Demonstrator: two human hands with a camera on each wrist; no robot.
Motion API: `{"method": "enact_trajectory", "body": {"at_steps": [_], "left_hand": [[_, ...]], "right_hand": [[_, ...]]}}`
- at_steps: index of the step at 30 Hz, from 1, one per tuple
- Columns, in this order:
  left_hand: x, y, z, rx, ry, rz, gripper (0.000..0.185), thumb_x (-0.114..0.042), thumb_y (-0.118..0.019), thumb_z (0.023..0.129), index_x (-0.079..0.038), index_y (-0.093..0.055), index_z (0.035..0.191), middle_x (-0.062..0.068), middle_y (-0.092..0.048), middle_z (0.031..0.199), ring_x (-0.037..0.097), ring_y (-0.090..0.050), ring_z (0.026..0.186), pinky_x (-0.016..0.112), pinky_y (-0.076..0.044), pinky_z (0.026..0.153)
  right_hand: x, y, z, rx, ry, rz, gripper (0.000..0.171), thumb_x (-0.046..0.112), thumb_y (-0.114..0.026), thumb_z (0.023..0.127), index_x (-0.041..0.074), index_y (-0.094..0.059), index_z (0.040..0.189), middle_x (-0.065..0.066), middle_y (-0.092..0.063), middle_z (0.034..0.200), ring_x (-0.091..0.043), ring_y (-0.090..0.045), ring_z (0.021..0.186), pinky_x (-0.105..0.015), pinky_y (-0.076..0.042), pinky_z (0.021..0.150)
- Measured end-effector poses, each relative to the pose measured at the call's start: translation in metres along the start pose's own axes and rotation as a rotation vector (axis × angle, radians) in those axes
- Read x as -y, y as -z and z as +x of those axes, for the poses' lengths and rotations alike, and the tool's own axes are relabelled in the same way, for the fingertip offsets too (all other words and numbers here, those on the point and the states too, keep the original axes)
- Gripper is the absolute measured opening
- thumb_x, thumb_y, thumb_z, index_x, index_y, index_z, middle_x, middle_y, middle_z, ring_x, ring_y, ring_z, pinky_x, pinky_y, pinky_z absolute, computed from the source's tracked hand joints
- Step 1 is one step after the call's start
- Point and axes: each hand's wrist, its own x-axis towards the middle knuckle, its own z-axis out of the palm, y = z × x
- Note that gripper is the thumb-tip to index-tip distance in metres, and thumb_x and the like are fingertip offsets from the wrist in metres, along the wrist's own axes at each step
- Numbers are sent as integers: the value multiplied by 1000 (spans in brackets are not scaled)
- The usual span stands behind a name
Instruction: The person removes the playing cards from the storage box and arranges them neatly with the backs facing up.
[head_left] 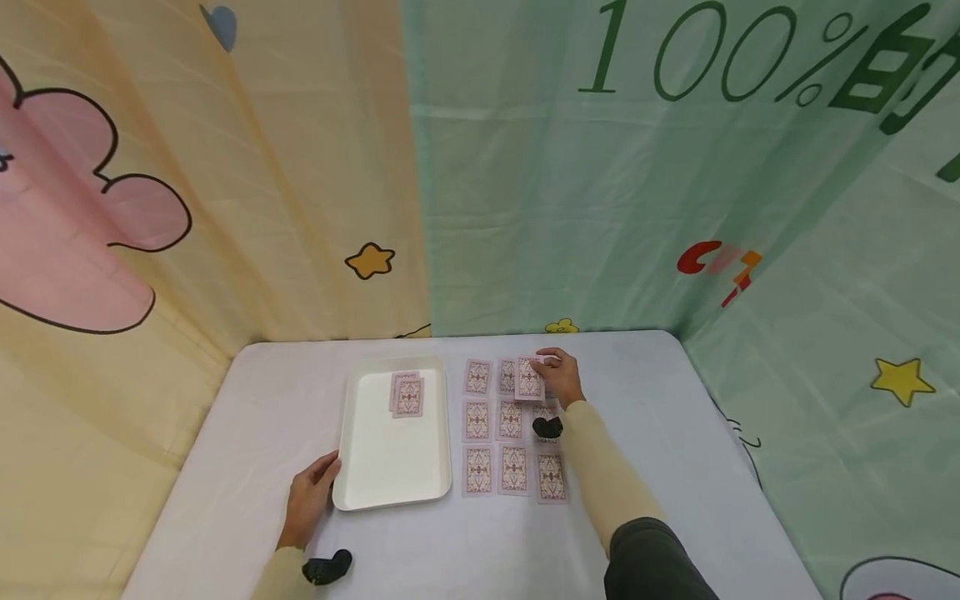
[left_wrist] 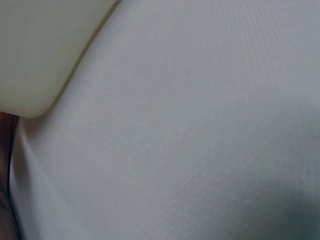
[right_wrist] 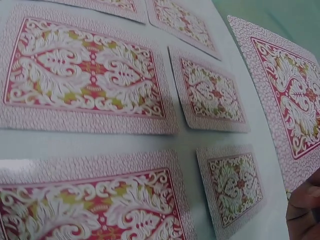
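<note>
My right hand (head_left: pixel 561 379) pinches a playing card (head_left: pixel 528 379) by its upper right edge, its patterned back showing. In the right wrist view the held card (right_wrist: pixel 295 100) stands tilted, raised off the table. Below it lie rows of playing cards (head_left: pixel 477 420), backs up; the held card and my hand partly cover the far row. At the left, my left hand (head_left: pixel 311 496) holds the near left edge of a white tray (head_left: pixel 393 492). Two overlapping playing cards (head_left: pixel 408 398) lie backs up near the tray's far end. The left wrist view shows mostly tablecloth and a corner of the tray.
A white cloth covers the table (head_left: pixel 637 483). Printed curtains (head_left: pixel 547 208) hang behind and at both sides. The card rows lie just right of the tray. A black strap piece (head_left: pixel 547 427) at my right wrist overlaps a card in the middle row.
</note>
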Motion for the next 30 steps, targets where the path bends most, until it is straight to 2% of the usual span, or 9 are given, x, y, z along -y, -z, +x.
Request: {"method": "enact_trajectory", "body": {"at_steps": [3, 8, 19, 26, 30], "left_hand": [[0, -1, 1, -3, -3, -4, 51, -31, -49, 101, 4, -47, 138, 27, -45, 141, 36, -42, 131, 49, -37, 107], [0, -4, 2, -9, -9, -4, 50, -30, -51, 101, 5, -48, 137, 27, -47, 140, 36, -43, 130, 48, -37, 106], [-3, -1, 1, -37, -10, 52, 48, -29, -50, 101, 4, -50, 136, 25, -50, 138, 36, -47, 128, 48, -39, 104], [-3, 0, 0, -28, 4, 55, 50, -32, -51, 100, 3, -51, 136, 25, -50, 138, 35, -47, 128, 42, -42, 103], [-3, -1, -1, -31, 3, 54, 50, -32, -51, 101, 3, -51, 136, 25, -50, 138, 35, -48, 127, 43, -42, 103]], "right_hand": [[-2, 9, 3, -35, -21, -10, 32, 9, -70, 89, -3, -61, 117, -4, -65, 79, -12, -60, 72, -22, -50, 65], [-2, 22, 6, -93, -50, -44, 28, 10, -69, 90, -1, -64, 115, -7, -67, 83, -10, -59, 74, -20, -49, 66], [-12, 45, 21, -111, -61, -40, 36, 9, -67, 91, -5, -61, 123, -6, -68, 84, -7, -60, 75, -20, -50, 70], [-23, 57, 29, -111, -131, -80, 35, 12, -66, 92, -1, -61, 125, -6, -67, 88, -11, -59, 78, -23, -49, 70], [-32, 63, 33, -139, -172, -120, 33, 13, -66, 92, 2, -62, 124, -10, -67, 94, -13, -59, 80, -22, -48, 67]]}}
